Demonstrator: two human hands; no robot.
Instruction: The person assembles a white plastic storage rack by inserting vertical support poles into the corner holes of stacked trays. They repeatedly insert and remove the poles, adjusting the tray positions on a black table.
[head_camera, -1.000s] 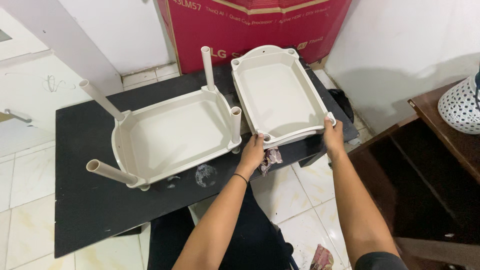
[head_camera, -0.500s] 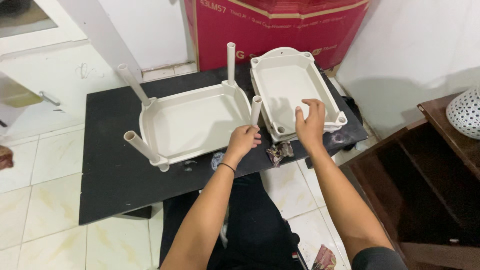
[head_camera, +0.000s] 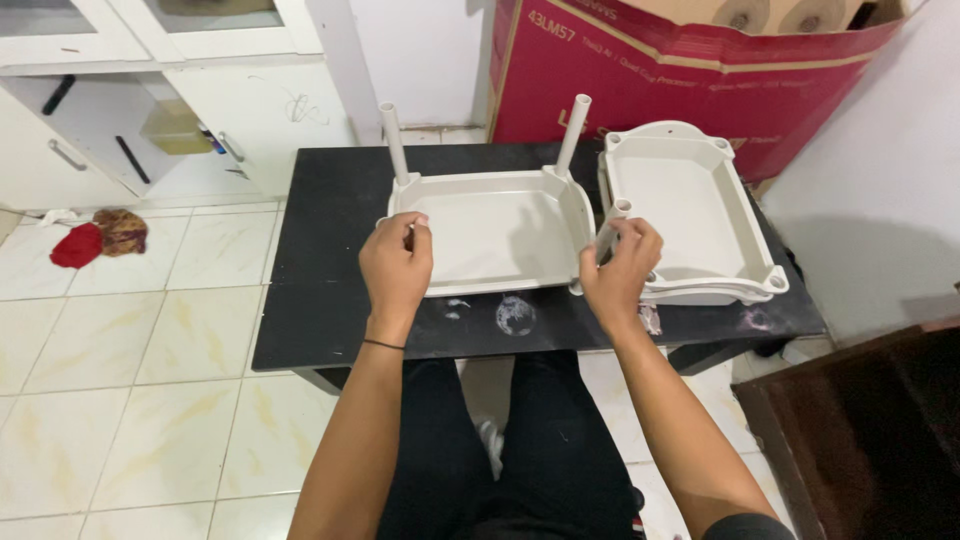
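A cream plastic tray with upright tube legs (head_camera: 495, 230) lies on the low black table (head_camera: 320, 300). My left hand (head_camera: 396, 265) is closed around the near-left leg, which it mostly hides. My right hand (head_camera: 620, 270) grips the near-right tube leg (head_camera: 610, 228). Two more legs (head_camera: 393, 140) stand up at the far corners. To the right, a second cream tray (head_camera: 690, 215) without legs rests on the table, stacked on another tray.
A large red cardboard box (head_camera: 690, 70) leans against the wall behind the table. White cabinets (head_camera: 150, 100) stand at the left, with red and brown cloth (head_camera: 95, 238) on the tiled floor. Dark wooden furniture (head_camera: 880, 420) sits at the right.
My left hand moved from the near-right leg to the near-left leg. My right hand left the second tray and took the near-right leg. The view shifted left.
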